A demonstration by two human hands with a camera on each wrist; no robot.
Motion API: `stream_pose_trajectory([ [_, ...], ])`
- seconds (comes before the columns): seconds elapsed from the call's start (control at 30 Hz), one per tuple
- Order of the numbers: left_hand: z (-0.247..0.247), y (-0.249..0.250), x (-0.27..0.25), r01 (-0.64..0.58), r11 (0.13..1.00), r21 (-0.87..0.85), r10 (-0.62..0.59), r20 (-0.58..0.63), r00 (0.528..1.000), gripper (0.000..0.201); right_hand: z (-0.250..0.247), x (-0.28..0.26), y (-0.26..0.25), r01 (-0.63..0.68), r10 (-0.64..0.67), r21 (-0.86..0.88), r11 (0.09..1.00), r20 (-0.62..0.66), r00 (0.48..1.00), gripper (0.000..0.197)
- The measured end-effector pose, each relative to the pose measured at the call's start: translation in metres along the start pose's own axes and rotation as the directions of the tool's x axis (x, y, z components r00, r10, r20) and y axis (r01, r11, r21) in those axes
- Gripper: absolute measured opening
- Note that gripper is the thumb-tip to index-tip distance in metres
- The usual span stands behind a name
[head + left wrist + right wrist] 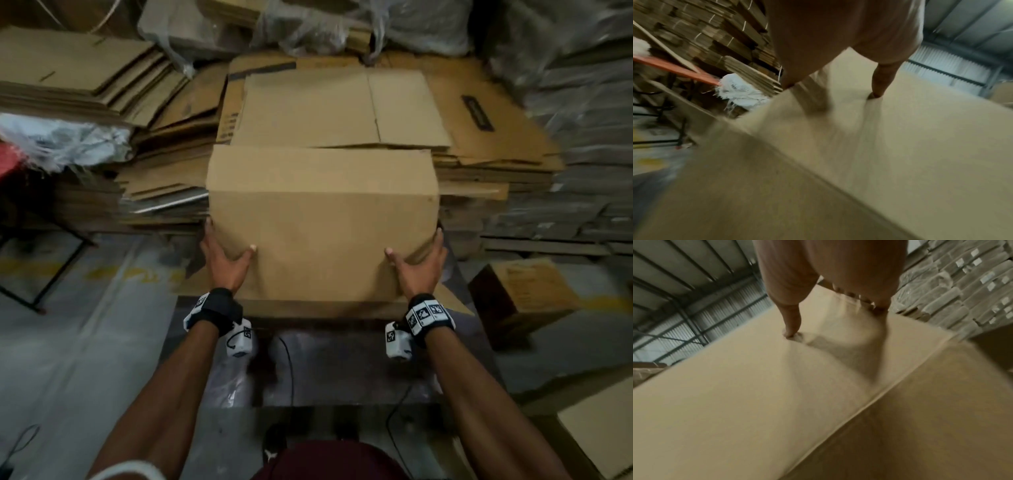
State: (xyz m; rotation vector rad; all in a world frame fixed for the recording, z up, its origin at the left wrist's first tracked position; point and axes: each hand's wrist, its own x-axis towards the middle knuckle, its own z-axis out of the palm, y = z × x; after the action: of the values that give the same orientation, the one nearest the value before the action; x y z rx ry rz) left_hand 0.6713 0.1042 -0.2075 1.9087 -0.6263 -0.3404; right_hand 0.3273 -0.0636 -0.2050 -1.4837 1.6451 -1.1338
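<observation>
Fingers (208, 228) of left hand (224, 262) and right hand (419, 263) grip the cardboard box (322, 219) at its side corners, thumbs on its near face; it stands just before the stack of flattened cartons (342, 109).

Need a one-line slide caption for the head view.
Left hand and right hand grip a cardboard box before stacked flat cartons.

Both arms reach forward, wrists level, left grip (224, 257) and right grip (416, 262) clasping, thumbs angled inward.
</observation>
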Motion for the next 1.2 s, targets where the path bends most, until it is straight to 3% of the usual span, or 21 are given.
stream_pose_trajectory([
  [0.1,-0.002,0.028,0.019,-0.068,0.995,0.078,0.069,-0.014,0.998,0.1,-0.002,0.021,-0.036,0.02,-0.021,-0.067,0.998,-0.007,1.0,0.108],
  [0.23,-0.002,0.058,0.043,-0.107,0.975,0.195,0.091,0.092,0.992,0.085,-0.002,0.041,-0.066,0.032,-0.023,-0.241,0.97,0.04,0.999,0.078],
  [0.53,-0.004,0.077,0.065,-0.075,0.94,0.333,0.007,0.201,0.98,0.101,0.002,0.076,-0.097,0.053,0.061,-0.41,0.911,0.26,0.964,0.109],
  [0.7,0.002,0.075,0.068,-0.068,0.928,0.366,-0.016,0.222,0.975,0.108,0.001,0.084,-0.099,0.075,0.071,-0.432,0.899,0.312,0.948,0.112],
  [0.8,0.009,0.072,0.067,-0.08,0.914,0.398,-0.02,0.241,0.97,0.106,0.004,0.079,-0.092,0.154,0.062,-0.495,0.855,0.394,0.917,0.105],
  [0.93,0.027,0.057,0.046,-0.169,0.817,0.551,-0.032,0.336,0.941,0.082,0.031,0.049,-0.072,0.407,-0.017,-0.555,0.725,0.577,0.817,0.082],
  [1.0,0.033,0.05,0.033,-0.211,0.771,0.601,-0.029,0.363,0.931,0.071,0.047,0.03,-0.059,0.46,-0.069,-0.534,0.71,0.596,0.8,0.072],
  [1.07,0.035,0.045,0.022,-0.309,0.731,0.608,0.057,0.397,0.916,0.061,0.06,0.013,-0.046,0.49,-0.131,-0.534,0.689,0.574,0.808,0.067],
  [1.13,0.037,0.045,0.01,-0.449,0.662,0.6,0.152,0.479,0.865,0.061,0.066,0.0,-0.036,0.516,-0.176,-0.537,0.667,0.559,0.81,0.066],
  [1.2,0.041,0.049,-0.004,-0.591,0.533,0.606,0.208,0.583,0.785,0.08,0.069,-0.006,-0.027,0.534,-0.18,-0.538,0.652,0.575,0.798,0.072],
])
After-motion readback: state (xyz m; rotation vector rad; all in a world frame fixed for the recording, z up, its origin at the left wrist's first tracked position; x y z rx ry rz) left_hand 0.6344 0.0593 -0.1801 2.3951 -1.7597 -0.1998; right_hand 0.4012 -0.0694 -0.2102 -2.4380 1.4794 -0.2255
